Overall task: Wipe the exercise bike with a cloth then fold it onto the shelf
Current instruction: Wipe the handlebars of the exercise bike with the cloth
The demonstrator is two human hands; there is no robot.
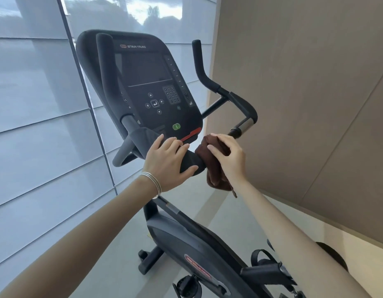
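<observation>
The exercise bike stands with its long axis running from 11 o'clock to 5 o'clock across the view. Its front end points toward 11 o'clock and its console faces the camera.

The padded handlebar passes below the console, along a 10-to-4 o'clock line.

Left hand: grips the handlebar pad just below the console. The fingers curl over the top and the thumb lies along the near side. Silver bangles sit on the wrist.

Right hand: clasps the brown cloth against the handlebar, just beside the left hand at its 3 o'clock side.

Cloth: bunched and wrapped round the bar. Its long axis is near vertical, and the loose end hangs toward 6 o'clock below the bar.

A strapped pedal lies at 5 o'clock. A pale window blind fills the 9 o'clock side. A tan wall panel fills the 3 o'clock side.
</observation>
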